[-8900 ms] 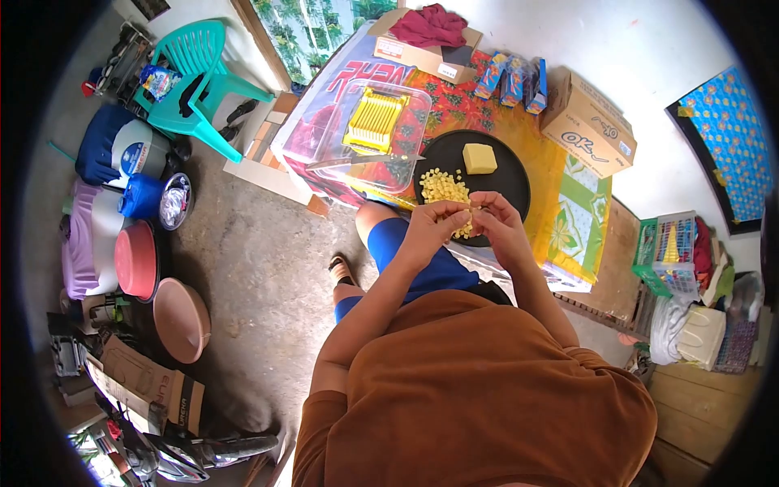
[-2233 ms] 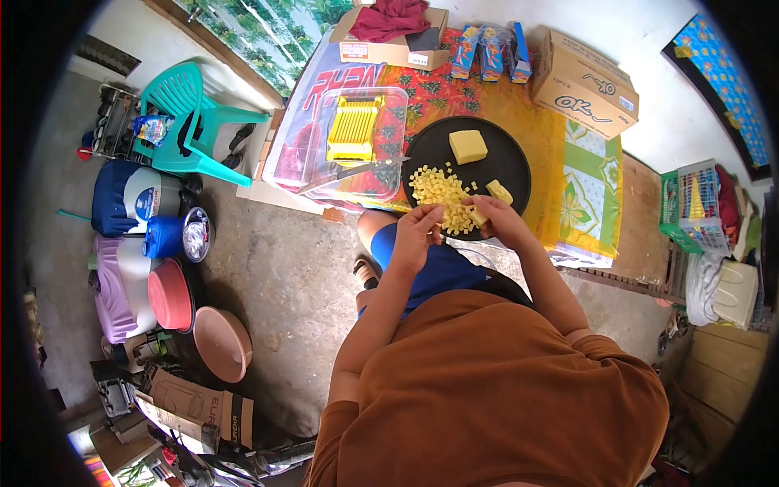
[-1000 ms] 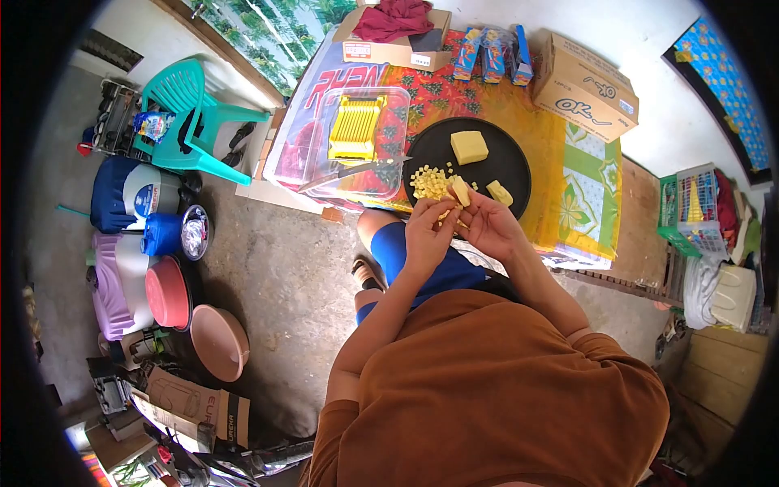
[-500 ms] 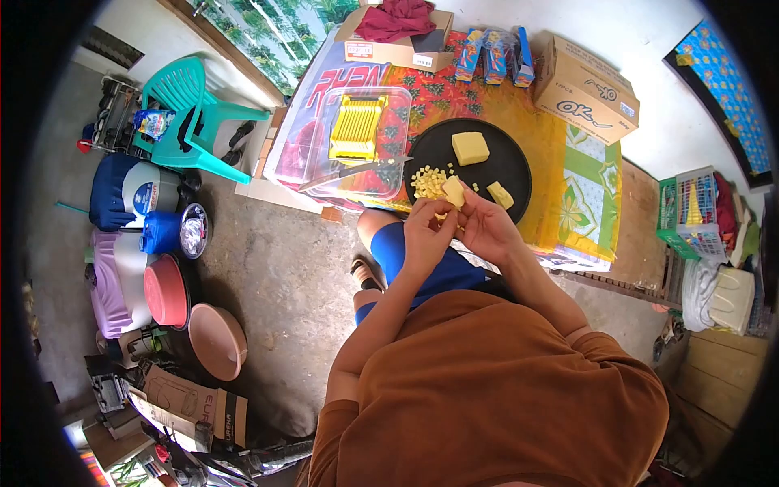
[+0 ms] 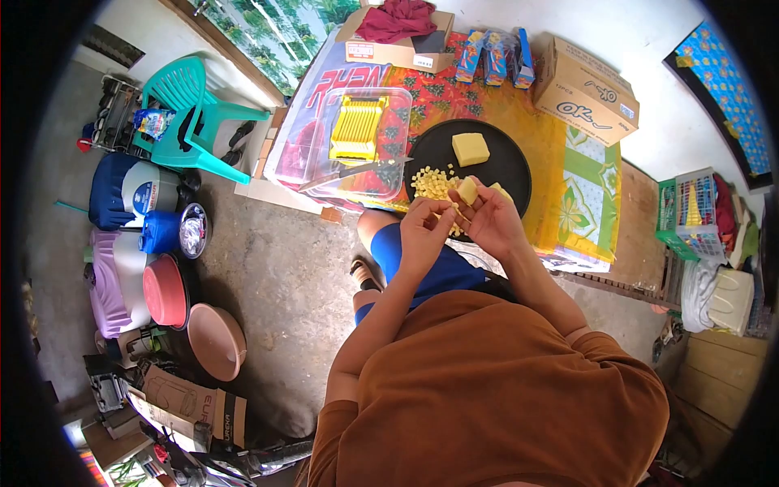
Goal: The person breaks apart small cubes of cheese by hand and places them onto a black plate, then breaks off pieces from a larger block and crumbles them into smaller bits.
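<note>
My right hand (image 5: 495, 221) holds a small chunk of cheese (image 5: 468, 191) upright between its thumb and fingers, over the near part of a round black tray (image 5: 513, 154). Just left of it, my left hand (image 5: 425, 235) is pinched, its fingertips close to my right fingers; whatever is in the pinch is too small to make out. Many small cheese cubes (image 5: 432, 182) lie heaped on the tray's left side. A larger cheese block (image 5: 471, 149) sits at the back of the tray, and another piece (image 5: 501, 191) is partly hidden behind my right hand.
Left of the tray, a clear plastic container (image 5: 395, 109) holds a yellow slatted slicer (image 5: 358, 128), with a knife (image 5: 349, 171) across its near edge. Cartons (image 5: 586, 93) and blue boxes (image 5: 495, 61) stand at the table's back. A green chair (image 5: 191, 122) is to the left.
My right hand has turned and lifted slightly, moving the cheese chunk right and away from my left hand. My left hand has drawn back a little to the left.
</note>
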`<action>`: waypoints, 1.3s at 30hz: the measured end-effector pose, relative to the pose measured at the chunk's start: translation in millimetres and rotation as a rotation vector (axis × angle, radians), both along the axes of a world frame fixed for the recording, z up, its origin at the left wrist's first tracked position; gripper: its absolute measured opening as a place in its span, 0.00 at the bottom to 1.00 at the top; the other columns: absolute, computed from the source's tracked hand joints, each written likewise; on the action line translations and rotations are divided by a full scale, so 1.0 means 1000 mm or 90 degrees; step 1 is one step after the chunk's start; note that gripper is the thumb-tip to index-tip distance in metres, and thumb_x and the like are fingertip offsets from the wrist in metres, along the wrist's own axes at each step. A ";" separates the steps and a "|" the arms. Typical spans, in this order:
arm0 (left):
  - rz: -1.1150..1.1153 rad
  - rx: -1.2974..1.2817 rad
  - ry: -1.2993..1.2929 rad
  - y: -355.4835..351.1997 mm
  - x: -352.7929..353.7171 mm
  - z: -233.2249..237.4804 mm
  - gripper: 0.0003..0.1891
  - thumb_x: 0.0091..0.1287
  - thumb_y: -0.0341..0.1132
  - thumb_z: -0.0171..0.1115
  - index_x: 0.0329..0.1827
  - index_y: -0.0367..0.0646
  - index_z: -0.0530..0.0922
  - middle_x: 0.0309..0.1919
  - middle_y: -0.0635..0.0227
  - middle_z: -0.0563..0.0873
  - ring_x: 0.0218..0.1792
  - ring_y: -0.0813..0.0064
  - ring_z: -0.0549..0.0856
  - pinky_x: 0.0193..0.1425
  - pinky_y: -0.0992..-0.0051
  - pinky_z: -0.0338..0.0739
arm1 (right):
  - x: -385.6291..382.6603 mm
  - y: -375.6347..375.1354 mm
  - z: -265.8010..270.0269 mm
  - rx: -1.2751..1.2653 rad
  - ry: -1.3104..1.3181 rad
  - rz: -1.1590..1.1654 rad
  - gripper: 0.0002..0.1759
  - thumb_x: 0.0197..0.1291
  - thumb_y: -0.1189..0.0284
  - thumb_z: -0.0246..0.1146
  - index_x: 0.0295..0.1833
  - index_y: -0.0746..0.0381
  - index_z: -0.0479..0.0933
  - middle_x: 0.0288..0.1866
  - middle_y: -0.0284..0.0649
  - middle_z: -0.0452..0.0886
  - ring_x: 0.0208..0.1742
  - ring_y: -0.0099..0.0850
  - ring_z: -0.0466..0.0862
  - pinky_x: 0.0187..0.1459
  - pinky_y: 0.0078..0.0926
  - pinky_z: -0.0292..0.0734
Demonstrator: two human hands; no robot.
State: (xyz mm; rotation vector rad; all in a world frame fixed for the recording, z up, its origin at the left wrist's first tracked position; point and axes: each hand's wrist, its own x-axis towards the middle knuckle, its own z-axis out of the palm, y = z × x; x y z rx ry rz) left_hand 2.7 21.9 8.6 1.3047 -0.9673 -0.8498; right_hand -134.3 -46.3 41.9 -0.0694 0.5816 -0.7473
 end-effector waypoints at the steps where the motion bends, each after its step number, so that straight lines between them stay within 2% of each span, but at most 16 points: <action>1: 0.004 -0.007 0.002 0.000 0.001 0.000 0.05 0.61 0.27 0.67 0.38 0.37 0.82 0.31 0.74 0.76 0.24 0.89 0.71 0.27 0.86 0.65 | -0.002 -0.001 -0.003 0.009 0.002 -0.018 0.14 0.68 0.67 0.54 0.57 0.57 0.72 0.49 0.39 0.82 0.53 0.36 0.82 0.57 0.39 0.76; 4: 0.013 -0.008 0.008 0.000 0.002 0.000 0.05 0.61 0.28 0.67 0.38 0.38 0.82 0.31 0.74 0.76 0.24 0.89 0.71 0.27 0.86 0.65 | -0.010 -0.005 -0.013 -0.054 -0.007 0.040 0.13 0.70 0.63 0.53 0.54 0.58 0.74 0.45 0.35 0.82 0.46 0.30 0.83 0.49 0.31 0.79; 7: -0.005 0.016 -0.001 0.001 0.003 0.002 0.05 0.63 0.28 0.66 0.39 0.37 0.81 0.33 0.76 0.75 0.27 0.90 0.71 0.30 0.87 0.65 | -0.012 -0.001 -0.019 -0.145 0.131 0.107 0.10 0.66 0.68 0.59 0.50 0.59 0.74 0.38 0.32 0.78 0.34 0.22 0.79 0.35 0.23 0.77; 10: -0.021 0.019 -0.013 0.001 0.002 0.003 0.05 0.64 0.28 0.66 0.39 0.37 0.81 0.33 0.77 0.74 0.28 0.90 0.71 0.31 0.88 0.65 | -0.011 0.007 -0.013 -0.252 0.192 0.155 0.10 0.64 0.70 0.63 0.48 0.59 0.75 0.32 0.27 0.75 0.27 0.14 0.72 0.25 0.15 0.69; 13: -0.010 -0.001 -0.031 -0.001 -0.001 0.006 0.05 0.62 0.28 0.67 0.38 0.37 0.82 0.32 0.75 0.76 0.25 0.89 0.70 0.27 0.87 0.64 | -0.009 0.007 -0.011 -0.292 0.216 0.157 0.10 0.62 0.71 0.65 0.48 0.59 0.75 0.30 0.26 0.75 0.24 0.13 0.70 0.22 0.12 0.64; 17: -0.014 0.004 -0.054 0.001 -0.001 0.015 0.06 0.62 0.29 0.67 0.39 0.37 0.83 0.31 0.74 0.77 0.23 0.89 0.71 0.26 0.86 0.64 | -0.010 0.005 -0.011 -0.316 0.255 0.148 0.09 0.63 0.69 0.65 0.46 0.60 0.77 0.28 0.26 0.75 0.22 0.12 0.68 0.22 0.12 0.62; 20: -0.032 0.019 -0.031 0.002 0.002 0.008 0.08 0.66 0.30 0.65 0.45 0.36 0.82 0.33 0.77 0.75 0.26 0.89 0.71 0.29 0.87 0.65 | -0.011 0.002 -0.010 -0.310 0.264 0.149 0.08 0.64 0.69 0.64 0.46 0.60 0.78 0.28 0.25 0.75 0.22 0.12 0.67 0.22 0.12 0.61; 22: -0.039 0.047 0.087 0.002 0.003 0.008 0.09 0.67 0.31 0.64 0.47 0.36 0.82 0.32 0.77 0.76 0.25 0.89 0.71 0.28 0.86 0.66 | -0.012 0.002 -0.002 -0.303 0.272 0.153 0.08 0.64 0.70 0.64 0.47 0.60 0.77 0.29 0.25 0.74 0.22 0.12 0.66 0.22 0.12 0.60; 25: -0.065 0.090 0.212 0.002 0.006 0.015 0.10 0.69 0.32 0.62 0.48 0.36 0.82 0.30 0.76 0.78 0.24 0.88 0.72 0.28 0.86 0.67 | -0.014 0.003 0.004 -0.378 0.330 0.175 0.10 0.64 0.70 0.64 0.49 0.60 0.79 0.29 0.24 0.74 0.22 0.12 0.65 0.21 0.12 0.57; 28: -0.107 0.112 0.273 0.003 0.010 0.017 0.11 0.69 0.32 0.62 0.50 0.36 0.82 0.29 0.75 0.80 0.24 0.87 0.73 0.28 0.85 0.69 | -0.012 0.007 0.016 -0.514 0.406 0.176 0.11 0.62 0.68 0.66 0.48 0.60 0.82 0.30 0.24 0.75 0.24 0.13 0.65 0.27 0.13 0.59; 31: -0.127 0.106 0.309 0.004 0.009 0.015 0.11 0.69 0.32 0.62 0.50 0.37 0.82 0.29 0.74 0.81 0.24 0.87 0.74 0.28 0.85 0.69 | -0.013 0.004 -0.001 -0.732 0.519 0.127 0.12 0.61 0.69 0.67 0.49 0.59 0.83 0.32 0.26 0.74 0.27 0.14 0.65 0.29 0.14 0.59; 34: -0.136 0.105 0.317 0.004 0.010 0.013 0.11 0.69 0.33 0.62 0.49 0.37 0.82 0.29 0.74 0.82 0.24 0.87 0.75 0.28 0.85 0.70 | -0.014 0.005 0.006 -0.818 0.546 0.101 0.12 0.60 0.70 0.67 0.49 0.59 0.83 0.33 0.28 0.74 0.29 0.16 0.66 0.28 0.15 0.59; 39: -0.157 0.114 0.320 0.006 0.011 0.021 0.10 0.69 0.32 0.62 0.47 0.37 0.83 0.29 0.74 0.82 0.24 0.87 0.75 0.28 0.85 0.71 | -0.014 0.007 0.012 -0.787 0.557 0.096 0.10 0.59 0.71 0.67 0.47 0.59 0.84 0.35 0.29 0.75 0.30 0.17 0.67 0.29 0.16 0.61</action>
